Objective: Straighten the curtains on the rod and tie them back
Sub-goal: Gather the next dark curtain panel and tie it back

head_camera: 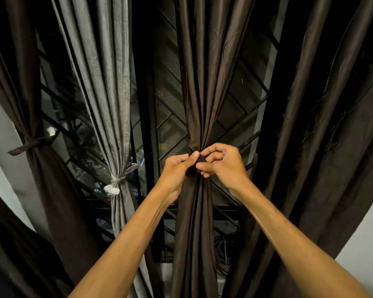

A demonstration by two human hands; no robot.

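Two of the four panels in view already look finished: the far-left dark brown curtain (37, 168) is cinched by a brown tie-back (29, 145), and the grey curtain (114, 125) beside it is gathered by a pale tie (122, 177) with a white end hanging at its knot. The work in hand is the middle brown curtain (198, 93), bunched into a narrow waist in front of the window grille (172, 117). There the left hand (177, 168) and right hand (222, 164) meet, both closed in a pinch on a dark brown tie-back strip (199, 160) wrapped around the gathered folds (whether the knot is being formed or merely tightened cannot be told, since the fingers cover it). The wide brown curtain at the right (323, 147) hangs loose with no tie visible on it, so by my reckoning that panel remains. The rod lies above the frame, so how evenly the curtains sit on it cannot be judged.
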